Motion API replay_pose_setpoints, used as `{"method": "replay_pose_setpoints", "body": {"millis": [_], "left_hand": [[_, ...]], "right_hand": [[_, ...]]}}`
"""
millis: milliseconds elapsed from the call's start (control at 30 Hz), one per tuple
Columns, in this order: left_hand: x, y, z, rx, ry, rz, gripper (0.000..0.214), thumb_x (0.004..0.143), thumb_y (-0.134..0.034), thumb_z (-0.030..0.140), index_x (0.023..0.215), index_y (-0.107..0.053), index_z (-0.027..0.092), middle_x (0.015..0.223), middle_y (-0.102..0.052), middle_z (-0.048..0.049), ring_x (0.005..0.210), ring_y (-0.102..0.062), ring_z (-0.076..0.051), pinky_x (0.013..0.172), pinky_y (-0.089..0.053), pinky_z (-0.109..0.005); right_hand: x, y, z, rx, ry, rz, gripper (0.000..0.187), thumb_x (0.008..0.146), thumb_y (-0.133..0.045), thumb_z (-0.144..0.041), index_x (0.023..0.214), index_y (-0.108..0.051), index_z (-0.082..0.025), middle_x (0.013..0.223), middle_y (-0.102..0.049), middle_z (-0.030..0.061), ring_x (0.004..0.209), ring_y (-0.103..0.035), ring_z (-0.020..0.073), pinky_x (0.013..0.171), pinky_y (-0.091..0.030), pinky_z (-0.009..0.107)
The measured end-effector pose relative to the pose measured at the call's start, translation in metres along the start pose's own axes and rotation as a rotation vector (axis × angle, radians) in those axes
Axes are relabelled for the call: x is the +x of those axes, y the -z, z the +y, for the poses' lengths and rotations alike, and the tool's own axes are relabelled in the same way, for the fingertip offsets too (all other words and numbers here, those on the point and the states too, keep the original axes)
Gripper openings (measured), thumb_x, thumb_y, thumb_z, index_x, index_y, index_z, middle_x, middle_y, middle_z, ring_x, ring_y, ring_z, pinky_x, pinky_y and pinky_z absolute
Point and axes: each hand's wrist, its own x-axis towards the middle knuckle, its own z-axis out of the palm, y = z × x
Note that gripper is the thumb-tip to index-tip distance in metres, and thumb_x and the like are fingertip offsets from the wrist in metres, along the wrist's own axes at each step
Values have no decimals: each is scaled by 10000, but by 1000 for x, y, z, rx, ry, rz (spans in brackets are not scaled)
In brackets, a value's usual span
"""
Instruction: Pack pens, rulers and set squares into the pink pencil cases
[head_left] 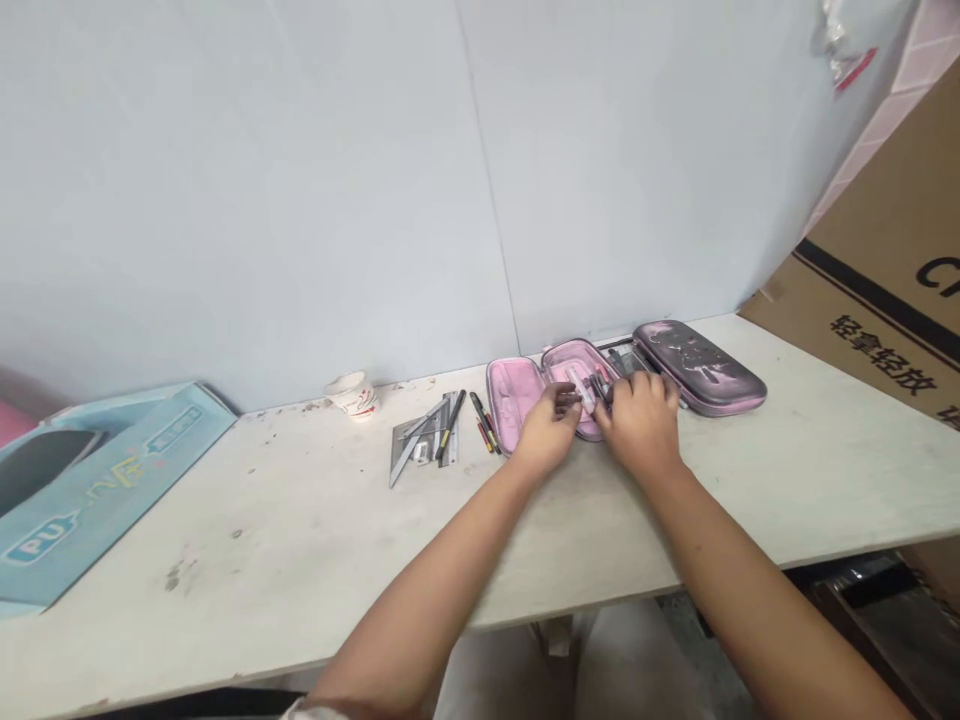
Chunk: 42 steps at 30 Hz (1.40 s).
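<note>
A pink-lined pencil case (516, 392) lies unzipped and spread flat on the table, near the wall. Over its right half, my left hand (549, 428) has its fingers bent inward beside a clear, pale stick-like item (580, 384). What the fingertips hold, if anything, is too blurred to make out. My right hand (642, 418) is curled over the case's right edge, with its thumb close to several dark pens (601, 384). Its palm and fingers hide what lies beneath. Just right of it rests a second, closed pencil case (701, 365), dark and pink.
Left of the open case lie pens (484, 422), a set square (409, 450) and rulers (452, 428). A paper cup (354, 394) stands by the wall. A light-blue box (112, 480) sits far left; a large cardboard box (870, 270) leans at right.
</note>
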Motion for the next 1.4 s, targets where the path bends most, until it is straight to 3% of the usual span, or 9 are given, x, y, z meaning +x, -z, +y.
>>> {"method": "replay_pose_setpoints", "body": {"millis": [133, 267, 400, 500, 667, 800, 1067, 1267, 1400], "left_hand": [[-4, 16, -3, 219, -113, 3, 221, 807, -481, 180, 1005, -575, 151, 992, -639, -84, 916, -589, -156, 857, -458, -308], [-12, 69, -7, 403, -179, 126, 212, 823, -457, 206, 994, -580, 181, 1005, -640, -60, 913, -590, -157, 856, -457, -318], [-28, 125, -22, 583, -177, 237, 220, 826, -436, 203, 998, -572, 177, 1021, -621, -70, 934, -579, -175, 860, -457, -345], [-40, 149, -35, 665, -189, 264, 214, 823, -437, 187, 988, -572, 171, 1014, -612, -75, 966, -562, -191, 882, -443, -360], [-48, 157, -52, 671, -253, 263, 214, 833, -424, 169, 989, -570, 158, 998, -596, -81, 1006, -538, -195, 917, -417, -353], [-47, 155, -58, 624, -272, 272, 214, 832, -421, 158, 982, -574, 160, 982, -584, -79, 1005, -533, -193, 923, -412, -345], [-49, 155, -53, 360, -111, 321, 245, 827, -488, 282, 1031, -534, 155, 894, -607, -69, 855, -568, -182, 806, -437, -324], [-50, 152, -48, -150, -77, 149, 251, 783, -546, 398, 845, -584, 158, 686, -603, 1, 581, -516, -82, 581, -406, -206], [-54, 169, -42, -160, -51, 203, 330, 814, -475, 448, 850, -606, 147, 669, -601, -9, 510, -469, -73, 509, -379, -204]], "right_hand": [[-3, -4, 8, -54, -66, -86, 295, 805, -454, -322, 829, -617, -77, 858, -551, 202, 884, -442, 310, 804, -302, 478], [-6, 2, 1, -46, 34, -82, 306, 815, -438, -333, 863, -620, -92, 869, -547, 184, 893, -424, 301, 804, -297, 463], [-7, 10, -26, -1, 234, -138, 278, 834, -412, -304, 874, -617, -121, 910, -533, 151, 922, -413, 276, 802, -309, 406], [-6, 13, -61, 50, 382, -216, 257, 836, -414, -292, 866, -615, -133, 935, -525, 139, 935, -409, 259, 808, -314, 381], [-1, 4, -125, 31, 526, -237, 273, 848, -388, -244, 875, -631, -122, 932, -538, 140, 966, -405, 257, 935, -239, 466], [1, -8, -151, -74, 588, -284, 272, 805, -393, -134, 865, -654, -85, 897, -553, 151, 978, -416, 270, 987, -125, 565], [4, -7, -157, -21, 567, -205, 288, 858, -367, -223, 861, -616, -77, 850, -581, 151, 923, -472, 266, 990, -199, 556], [1, 7, -152, 121, 698, -163, 279, 892, -293, -167, 904, -569, -126, 775, -616, 79, 771, -527, 208, 1006, -222, 488], [-4, 10, -137, 159, 647, -158, 268, 879, -321, -144, 1007, -555, -123, 839, -644, 84, 810, -542, 203, 1002, -214, 468]]}}
